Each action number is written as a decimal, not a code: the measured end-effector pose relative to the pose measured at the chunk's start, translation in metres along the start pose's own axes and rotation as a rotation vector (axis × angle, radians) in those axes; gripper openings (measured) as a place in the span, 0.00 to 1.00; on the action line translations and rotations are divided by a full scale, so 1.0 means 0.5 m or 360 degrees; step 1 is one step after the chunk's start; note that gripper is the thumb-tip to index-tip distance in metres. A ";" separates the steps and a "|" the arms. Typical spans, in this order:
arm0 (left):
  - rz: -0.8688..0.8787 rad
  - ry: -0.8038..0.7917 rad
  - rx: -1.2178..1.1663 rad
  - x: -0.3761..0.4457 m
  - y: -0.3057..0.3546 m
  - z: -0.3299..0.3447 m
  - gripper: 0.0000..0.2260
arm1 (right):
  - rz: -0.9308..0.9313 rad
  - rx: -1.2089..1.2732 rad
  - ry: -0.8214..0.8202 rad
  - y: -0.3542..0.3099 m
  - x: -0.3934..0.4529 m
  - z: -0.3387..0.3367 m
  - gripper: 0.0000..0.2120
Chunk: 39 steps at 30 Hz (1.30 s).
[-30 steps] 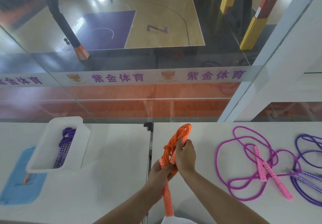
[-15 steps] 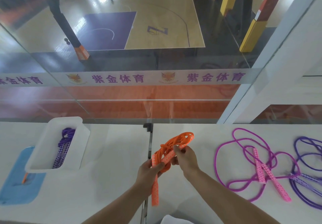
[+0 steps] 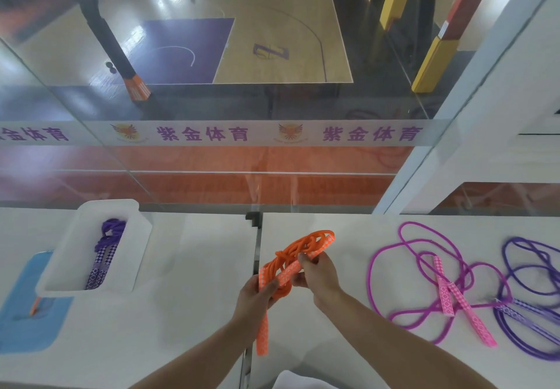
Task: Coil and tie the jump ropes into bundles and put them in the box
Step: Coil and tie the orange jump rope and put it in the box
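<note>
Both hands hold a coiled orange jump rope above the table's middle seam. My left hand grips the lower part, with one orange handle hanging down below it. My right hand pinches the other handle, which points up and to the right beside the coil. A white box stands at the left with a tied purple rope bundle lying inside. A loose pink jump rope lies spread on the table to the right, and a loose purple jump rope lies at the far right edge.
A blue mat lies under and in front of the box, with a small orange stick on it. A glass wall with a printed banner rises right behind the white tables. Something white shows at the bottom edge.
The orange bundle has tilted from upright to slanting up-right and spread out. My left hand has shifted left and up along the rope; one handle now hangs free below it.
</note>
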<state>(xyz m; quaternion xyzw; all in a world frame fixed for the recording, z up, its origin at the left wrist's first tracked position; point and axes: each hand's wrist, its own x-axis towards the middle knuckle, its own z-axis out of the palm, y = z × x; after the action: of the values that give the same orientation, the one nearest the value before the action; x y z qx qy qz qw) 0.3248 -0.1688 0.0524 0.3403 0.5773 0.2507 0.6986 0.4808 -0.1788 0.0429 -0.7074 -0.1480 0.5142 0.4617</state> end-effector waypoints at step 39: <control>-0.0548 -0.0115 -0.0632 0.054 0.040 -0.041 0.12 | -0.0307 -0.0981 -0.0887 0.050 -0.020 -0.030 0.35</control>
<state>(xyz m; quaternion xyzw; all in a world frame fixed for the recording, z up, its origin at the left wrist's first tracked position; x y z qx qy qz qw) 0.3110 -0.1322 0.0484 0.1021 0.5409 0.2243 0.8042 0.4825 -0.2065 0.0293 -0.6292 -0.4794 0.5719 0.2171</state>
